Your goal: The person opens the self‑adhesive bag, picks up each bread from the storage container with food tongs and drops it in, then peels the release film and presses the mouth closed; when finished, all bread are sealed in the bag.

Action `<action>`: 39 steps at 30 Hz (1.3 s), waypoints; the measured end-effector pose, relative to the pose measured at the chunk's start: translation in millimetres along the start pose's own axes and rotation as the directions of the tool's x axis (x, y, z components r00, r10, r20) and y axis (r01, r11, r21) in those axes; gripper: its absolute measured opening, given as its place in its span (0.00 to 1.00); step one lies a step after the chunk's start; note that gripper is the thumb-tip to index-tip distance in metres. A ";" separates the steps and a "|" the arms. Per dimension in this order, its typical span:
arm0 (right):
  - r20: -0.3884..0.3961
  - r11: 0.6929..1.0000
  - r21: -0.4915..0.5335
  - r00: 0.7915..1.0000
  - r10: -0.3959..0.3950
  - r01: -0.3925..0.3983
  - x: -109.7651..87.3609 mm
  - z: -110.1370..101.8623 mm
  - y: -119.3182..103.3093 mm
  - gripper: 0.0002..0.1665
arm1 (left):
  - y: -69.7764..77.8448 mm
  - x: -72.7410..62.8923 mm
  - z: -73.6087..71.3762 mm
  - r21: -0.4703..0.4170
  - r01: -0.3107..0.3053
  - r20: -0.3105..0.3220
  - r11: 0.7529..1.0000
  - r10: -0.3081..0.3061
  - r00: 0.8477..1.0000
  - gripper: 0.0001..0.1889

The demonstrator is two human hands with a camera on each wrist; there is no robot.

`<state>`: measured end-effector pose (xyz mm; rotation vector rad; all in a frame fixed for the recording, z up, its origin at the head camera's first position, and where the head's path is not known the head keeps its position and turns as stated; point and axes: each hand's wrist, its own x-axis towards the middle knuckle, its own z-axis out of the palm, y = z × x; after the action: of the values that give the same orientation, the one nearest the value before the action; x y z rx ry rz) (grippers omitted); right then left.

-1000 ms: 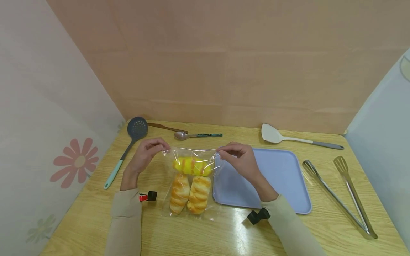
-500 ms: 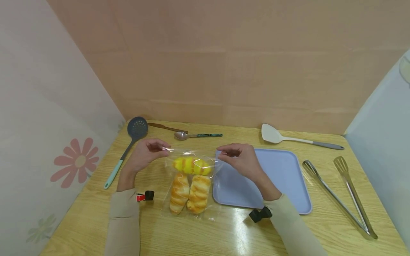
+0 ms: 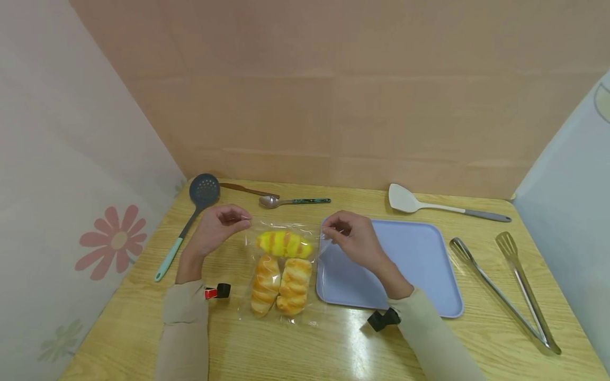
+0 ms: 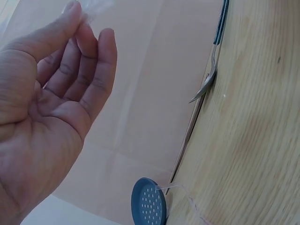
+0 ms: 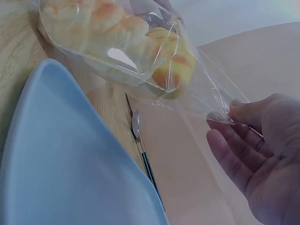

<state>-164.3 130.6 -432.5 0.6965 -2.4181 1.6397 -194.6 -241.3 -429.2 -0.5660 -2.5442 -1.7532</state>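
Note:
Between my hands is a clear plastic bag (image 3: pixel 312 309) with three bread pieces inside. A yellow bread roll (image 3: pixel 284 244) with orange stripes lies crosswise at the top. Below it, two golden loaves sit side by side, a left loaf (image 3: pixel 266 286) and a right loaf (image 3: pixel 294 286). My left hand (image 3: pixel 216 230) pinches the bag's upper left corner between thumb and forefinger; only a scrap of film shows in the left wrist view. At the upper right corner my right hand (image 3: pixel 355 238) pinches the film, which stretches taut from the fingertips in the right wrist view.
A lilac tray (image 3: pixel 410 264) lies beneath my right forearm. Farther right are metal tongs (image 3: pixel 505 291), with a white spatula (image 3: pixel 429 205) behind. On the left lies a skimmer (image 3: pixel 190 217); a spoon (image 3: pixel 290 201) and a brown wooden knife (image 3: pixel 248 189) lie at the back.
The bag and bread have shifted slightly up and left, and the film between my hands lies differently. Both hands keep hold of the corners with small movements.

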 end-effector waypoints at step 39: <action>0.013 0.921 0.026 0.922 0.388 -0.388 -2.5 31.0 23.0 0.36 | -21.7 0.8 -0.1 -0.034 0.214 0.122 0.976 -0.208 0.970 0.25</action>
<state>-168.0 110.1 -465.1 0.2291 -2.6737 1.8062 -201.7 -247.9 -448.6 -0.4250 -2.7418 -1.9031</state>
